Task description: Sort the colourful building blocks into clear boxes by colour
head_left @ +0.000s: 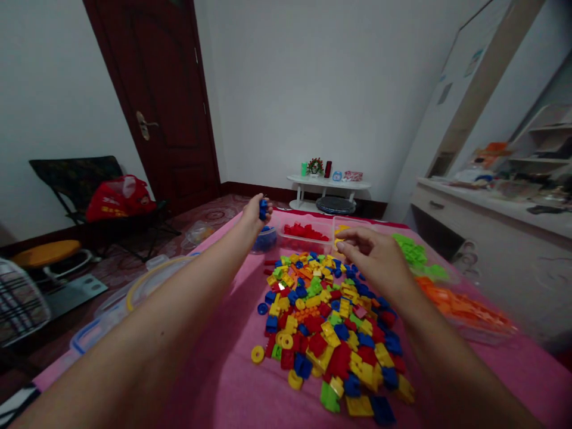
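My left hand (258,211) is closed around blue building bricks (263,208), held just above a round tub of blue bricks (265,238). My right hand (369,253) has its fingers curled towards the thumb, beside a clear box of yellow bricks (342,229). Yellow shows at its fingertips, but whether it is held or lies behind them is unclear. Between the two tubs stands a clear box of red bricks (306,232). A large pile of mixed bricks (319,322), in red, yellow, blue, green and orange, covers the middle of the pink cloth (201,369).
Green bricks (413,253) and a tray of orange bricks (465,307) lie to the right. Clear lids (147,283) sit along the left edge. Beyond are a folding chair with a red bag (118,199), a low white table (328,182) and a drawer cabinet (473,232).
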The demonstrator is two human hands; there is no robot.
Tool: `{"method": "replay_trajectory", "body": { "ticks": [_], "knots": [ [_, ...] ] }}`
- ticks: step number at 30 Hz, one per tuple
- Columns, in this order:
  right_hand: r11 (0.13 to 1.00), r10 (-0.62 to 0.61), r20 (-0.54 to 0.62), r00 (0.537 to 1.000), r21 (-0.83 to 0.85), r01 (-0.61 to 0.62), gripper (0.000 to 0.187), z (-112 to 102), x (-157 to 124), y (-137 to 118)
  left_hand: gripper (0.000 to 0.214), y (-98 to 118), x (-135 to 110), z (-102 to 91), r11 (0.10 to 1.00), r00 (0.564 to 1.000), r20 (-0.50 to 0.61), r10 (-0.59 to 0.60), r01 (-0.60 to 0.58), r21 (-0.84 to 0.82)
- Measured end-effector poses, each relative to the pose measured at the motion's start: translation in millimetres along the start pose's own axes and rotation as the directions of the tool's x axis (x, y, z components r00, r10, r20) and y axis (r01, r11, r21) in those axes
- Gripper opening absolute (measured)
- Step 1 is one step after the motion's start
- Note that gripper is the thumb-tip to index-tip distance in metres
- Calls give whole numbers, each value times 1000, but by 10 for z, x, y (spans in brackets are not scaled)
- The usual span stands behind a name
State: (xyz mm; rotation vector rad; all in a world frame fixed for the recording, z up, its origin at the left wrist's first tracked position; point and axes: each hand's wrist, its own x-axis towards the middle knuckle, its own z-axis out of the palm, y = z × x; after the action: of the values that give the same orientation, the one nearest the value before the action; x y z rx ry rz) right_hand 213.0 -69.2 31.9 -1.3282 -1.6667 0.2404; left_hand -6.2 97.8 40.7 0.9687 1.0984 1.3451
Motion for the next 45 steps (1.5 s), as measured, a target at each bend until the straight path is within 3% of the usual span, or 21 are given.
{"method": "replay_trajectory", "body": {
  "ticks": [3,6,8,10,12,14,16,17,19,21,23,25,28,32,35,37,39,41,43,45],
  "knots": [
    [999,7,37,999,-46,-5,21,22,-1,57,23,43,225,-144,987,995,-89,53,-39,159],
    [993,42,164,986,-117,-23,21,75,-16,152,8,-38,227,-164,949,989,-77,123,-95,301],
    [984,64,281,958,-180,-13,20,118,-36,207,9,-115,105,-75,912,983,-2,184,-170,372],
    [971,77,385,920,-240,20,17,141,-63,220,10,-187,-104,68,839,955,183,233,-292,459],
    [961,84,484,871,-271,58,13,127,-98,167,14,-250,-365,212,757,877,457,148,-398,518],
    [956,98,589,802,-280,88,12,86,-149,46,19,-311,-616,311,703,744,667,-37,-454,547],
    [949,99,699,709,-280,143,18,48,-224,-110,19,-383,-794,349,633,608,781,-141,-551,543],
    [941,95,735,672,-286,180,28,39,-269,-187,18,-424,-845,347,598,578,801,-158,-589,543],
    [915,75,771,632,-305,263,51,57,-366,-308,18,-515,-875,311,540,582,801,-141,-633,554],
    [882,57,774,631,-335,332,61,113,-443,-362,19,-602,-841,251,521,612,780,-133,-626,580],
    [869,49,784,618,-339,361,58,186,-469,-343,20,-671,-789,190,519,629,763,-150,-607,602],
    [868,82,778,623,-363,339,43,251,-439,-266,21,-714,-749,148,514,636,756,-155,-601,611],
    [840,165,685,709,-475,263,24,324,-335,-89,23,-731,-732,138,505,657,748,-88,-618,602],
    [823,215,514,830,-554,130,20,368,-222,151,24,-696,-759,176,506,671,741,-8,-637,582],
    [811,216,358,909,-584,38,17,314,-161,267,22,-668,-799,193,549,647,760,-62,-614,567],
    [812,210,313,926,-583,12,18,225,-120,298,20,-675,-837,201,577,597,795,-106,-615,538],
    [826,217,368,904,-563,31,20,119,-92,287,18,-709,-884,215,586,529,838,-132,-641,496],
    [848,225,487,844,-525,77,21,39,-92,237,17,-758,-937,236,574,480,862,-161,-665,478],
    [861,234,596,768,-495,122,22,22,-125,165,17,-795,-989,255,516,489,853,-181,-691,506],
    [844,260,631,731,-516,145,23,79,-181,104,16,-797,-1035,264,401,552,818,-159,-721,565]
  ]
}}
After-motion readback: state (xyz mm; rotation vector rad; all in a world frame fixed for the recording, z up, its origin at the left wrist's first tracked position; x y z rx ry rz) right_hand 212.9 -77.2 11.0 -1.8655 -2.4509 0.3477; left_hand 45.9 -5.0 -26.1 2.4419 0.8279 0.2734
